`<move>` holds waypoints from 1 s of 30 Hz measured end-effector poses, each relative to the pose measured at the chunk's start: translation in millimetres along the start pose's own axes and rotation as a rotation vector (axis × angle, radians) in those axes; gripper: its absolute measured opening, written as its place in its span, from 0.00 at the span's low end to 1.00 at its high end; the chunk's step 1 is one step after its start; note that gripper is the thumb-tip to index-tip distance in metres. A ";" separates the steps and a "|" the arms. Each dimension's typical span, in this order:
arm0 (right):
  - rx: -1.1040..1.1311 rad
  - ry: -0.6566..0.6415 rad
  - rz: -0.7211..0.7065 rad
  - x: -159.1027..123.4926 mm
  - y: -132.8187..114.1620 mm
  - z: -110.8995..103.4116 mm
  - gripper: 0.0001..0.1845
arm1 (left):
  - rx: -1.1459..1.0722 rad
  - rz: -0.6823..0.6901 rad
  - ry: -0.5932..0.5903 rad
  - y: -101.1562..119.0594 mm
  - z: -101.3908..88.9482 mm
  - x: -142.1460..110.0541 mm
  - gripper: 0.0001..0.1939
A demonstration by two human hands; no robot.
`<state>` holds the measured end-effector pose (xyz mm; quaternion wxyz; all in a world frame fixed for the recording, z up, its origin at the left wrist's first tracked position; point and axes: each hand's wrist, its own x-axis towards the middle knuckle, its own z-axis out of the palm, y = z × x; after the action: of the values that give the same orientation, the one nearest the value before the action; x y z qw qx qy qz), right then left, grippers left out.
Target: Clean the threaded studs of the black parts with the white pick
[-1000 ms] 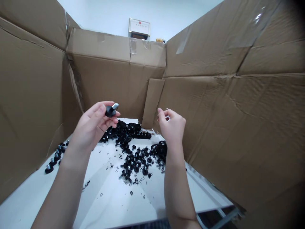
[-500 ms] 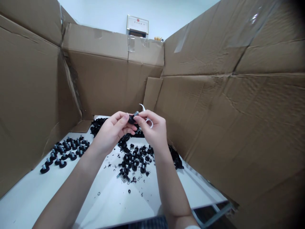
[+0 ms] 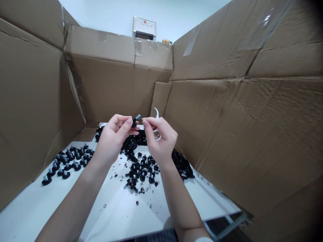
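Note:
Between its thumb and fingers my left hand [image 3: 113, 136] grips a black levelling foot [image 3: 134, 123]. The metal threaded stud [image 3: 137, 117] of this foot tilts up to the right. Close beside it, my right hand [image 3: 161, 136] is closed with thumb and forefinger pinched. A white curved tool [image 3: 157, 113] with a loop is tucked in that hand; its working end is hidden. The right fingertips sit just apart from the stud; whether something tiny is between them I cannot tell. Below the hands lies a heap of similar feet [image 3: 142, 170] among thin black rings and scraps [image 3: 147, 190].
Several feet stand stud-up in rows [image 3: 72, 156] on the left of the white table [image 3: 113, 215]. Black trimmed pieces [image 3: 183, 166] are piled at the right and the back. Tall cardboard walls [image 3: 116, 84] enclose the left, back and right sides.
My hands have moved apart a little. The left has shifted left with the foot, and the right fingertips have come off it. The white tool now points more upright.

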<state>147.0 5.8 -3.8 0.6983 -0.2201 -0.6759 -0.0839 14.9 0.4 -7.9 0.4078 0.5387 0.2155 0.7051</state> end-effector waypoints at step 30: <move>0.056 0.585 0.413 27.9 54.6 -34.0 0.09 | 0.356 0.182 -0.064 10.8 -61.4 24.3 0.10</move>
<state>202.5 45.1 13.3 0.8703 -0.2995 -0.3906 0.0184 -48.4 22.1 -5.8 0.2473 0.6418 0.2739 0.6722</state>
